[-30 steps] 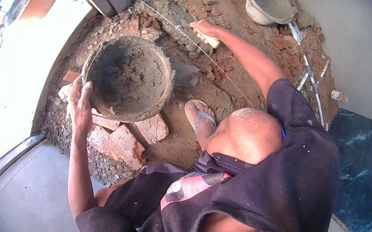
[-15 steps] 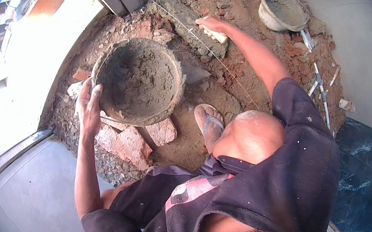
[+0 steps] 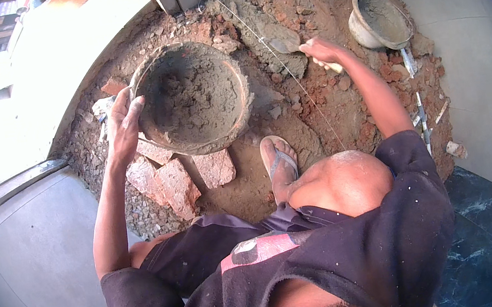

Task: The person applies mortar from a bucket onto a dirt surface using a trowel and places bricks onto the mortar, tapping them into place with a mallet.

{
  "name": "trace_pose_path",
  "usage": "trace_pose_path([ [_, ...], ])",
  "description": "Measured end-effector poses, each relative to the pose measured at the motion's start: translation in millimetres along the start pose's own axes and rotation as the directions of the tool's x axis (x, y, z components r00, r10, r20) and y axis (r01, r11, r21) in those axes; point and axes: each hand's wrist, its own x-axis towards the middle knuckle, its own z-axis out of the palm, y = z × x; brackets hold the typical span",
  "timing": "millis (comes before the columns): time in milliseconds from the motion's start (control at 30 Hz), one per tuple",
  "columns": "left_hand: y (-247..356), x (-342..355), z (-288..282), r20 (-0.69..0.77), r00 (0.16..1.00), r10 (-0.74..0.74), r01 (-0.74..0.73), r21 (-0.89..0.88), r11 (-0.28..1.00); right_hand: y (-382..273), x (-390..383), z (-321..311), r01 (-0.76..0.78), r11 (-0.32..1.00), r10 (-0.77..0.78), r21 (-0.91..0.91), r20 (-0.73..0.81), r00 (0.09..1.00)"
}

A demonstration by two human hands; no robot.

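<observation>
left fingers grip a basin of unused mortar, right fingers a trowel, with some laid along the string.

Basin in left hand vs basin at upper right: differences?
The left basin looks larger than the right basin. The left hand grips the left basin's rim; no hand touches the right basin. The left basin's mix is lumpy; the right basin's looks smoother. Shared: both hold grey mix.

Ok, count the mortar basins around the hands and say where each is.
2. The larger mortar basin is left of centre, its rim in the left hand; the smaller mortar basin is at the upper right. The person's body could hide more.
</observation>
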Motion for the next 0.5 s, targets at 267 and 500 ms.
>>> trace_pose_path([
  [267,-5,-6,0,-0.060,0.997,0.047,-0.041,0.106,0.993,-35,-103,-6,0.316,0.944,-0.330,-0.095,-0.217,0.919],
  [500,1,-11,7,-0.006,0.995,0.095,-0.094,0.113,0.989,-105,-161,40,0.755,0.403,-0.819,-0.517,0.165,0.549],
])
